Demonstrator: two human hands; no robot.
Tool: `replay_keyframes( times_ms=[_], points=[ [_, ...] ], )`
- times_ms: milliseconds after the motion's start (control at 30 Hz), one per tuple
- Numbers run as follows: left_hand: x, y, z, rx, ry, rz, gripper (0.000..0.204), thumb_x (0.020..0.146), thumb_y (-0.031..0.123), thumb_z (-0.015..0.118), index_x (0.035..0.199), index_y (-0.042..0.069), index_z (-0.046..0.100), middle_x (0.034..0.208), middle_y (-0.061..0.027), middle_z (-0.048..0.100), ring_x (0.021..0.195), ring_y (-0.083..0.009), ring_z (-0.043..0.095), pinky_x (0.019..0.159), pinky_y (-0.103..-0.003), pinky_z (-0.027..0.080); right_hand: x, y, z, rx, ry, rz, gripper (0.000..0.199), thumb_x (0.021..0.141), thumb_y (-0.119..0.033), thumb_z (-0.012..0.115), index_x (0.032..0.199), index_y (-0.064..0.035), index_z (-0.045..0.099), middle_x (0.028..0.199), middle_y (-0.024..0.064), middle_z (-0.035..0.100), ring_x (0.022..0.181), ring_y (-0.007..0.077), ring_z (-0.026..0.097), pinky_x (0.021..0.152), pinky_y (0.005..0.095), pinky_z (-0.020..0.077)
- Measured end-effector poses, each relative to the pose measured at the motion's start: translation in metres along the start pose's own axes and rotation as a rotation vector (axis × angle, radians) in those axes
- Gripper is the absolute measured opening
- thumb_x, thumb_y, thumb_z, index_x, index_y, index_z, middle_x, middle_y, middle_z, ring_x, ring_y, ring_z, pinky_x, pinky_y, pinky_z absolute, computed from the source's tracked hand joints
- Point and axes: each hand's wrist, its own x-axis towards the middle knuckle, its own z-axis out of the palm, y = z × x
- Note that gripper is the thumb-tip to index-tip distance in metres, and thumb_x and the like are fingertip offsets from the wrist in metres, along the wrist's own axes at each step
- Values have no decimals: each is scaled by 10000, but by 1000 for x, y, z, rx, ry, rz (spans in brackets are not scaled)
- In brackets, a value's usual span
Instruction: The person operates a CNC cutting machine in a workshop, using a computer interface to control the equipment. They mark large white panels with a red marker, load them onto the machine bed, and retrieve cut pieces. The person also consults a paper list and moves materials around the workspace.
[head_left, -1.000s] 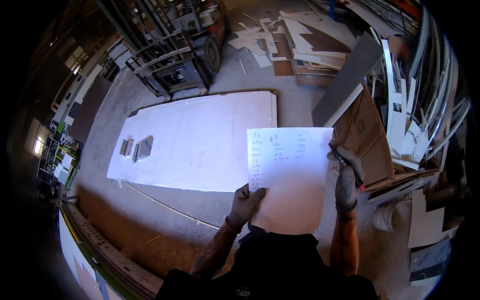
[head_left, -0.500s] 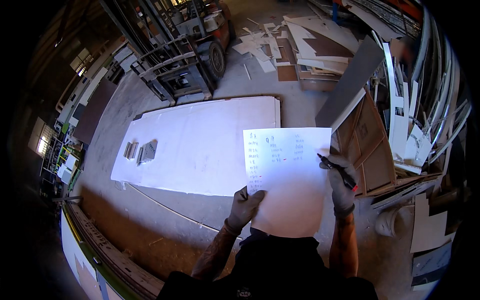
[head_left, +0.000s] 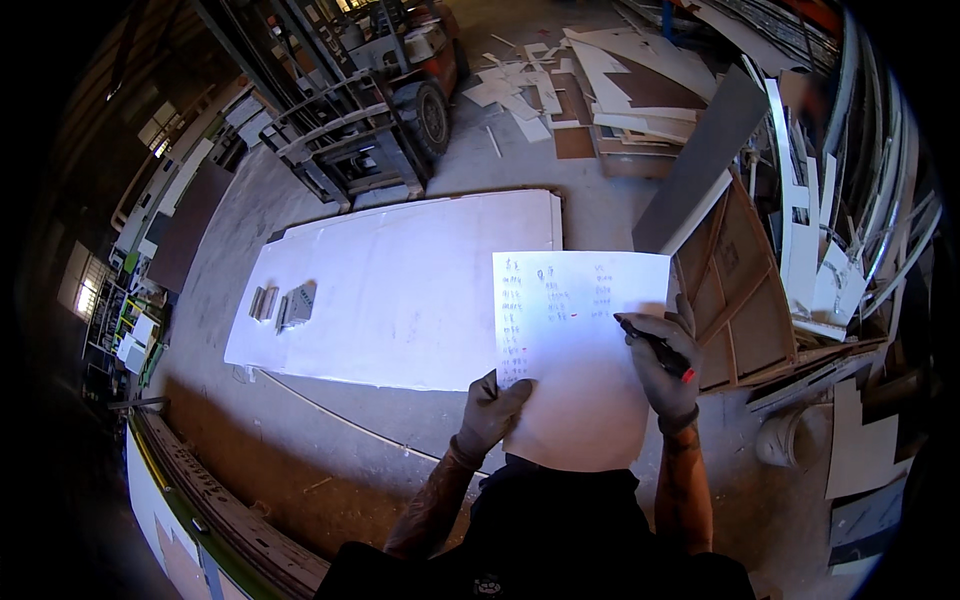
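One paper sheet [head_left: 575, 410] is pinched at its left edge by the left hand [head_left: 490, 412]; the right hand [head_left: 664, 365] grips a marker [head_left: 657, 349], its tip shifted inward from the right edge, putting it beside written lines [head_left: 600, 302]. Grey pieces [head_left: 296, 306] lie on a white panel [head_left: 420, 290], near its left edge.

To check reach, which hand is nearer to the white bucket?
Right. The right hand is left of the white bucket; the left hand, gripping the paper, is farther left.

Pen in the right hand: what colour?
The pen is black with a red end; it shows best in the head view.
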Motion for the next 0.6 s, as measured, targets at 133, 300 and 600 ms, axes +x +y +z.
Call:
replay_keyframes(
  times_ms=[133,300,600],
  points=[
    [-1,2,3,-28,22,-5,142,952,101,637,1021,-16,681,779,43,630,628,-18,505,531,-222,407,-4,5,-4,159,6,55,271,792,30,634,1038,-52,715,924,89,743,907,187,685,1197,513,225],
    [-4,-7,5,14,28,16,187,967,121,623,1076,-21,675,848,16,659,699,-44,550,594,-241,456,-13,24,-13,213,33,40,278,839,2,595,1103,-38,672,906,96,734,904,187,699,1213,502,200],
    [-13,-16,41,-90,59,-77,256,990,128,592,1169,-51,636,993,-56,709,861,-107,652,742,-282,536,-31,59,-45,313,110,177,273,969,-93,518,1182,40,626,1077,137,673,956,200,641,910,361,502]
  ],
)
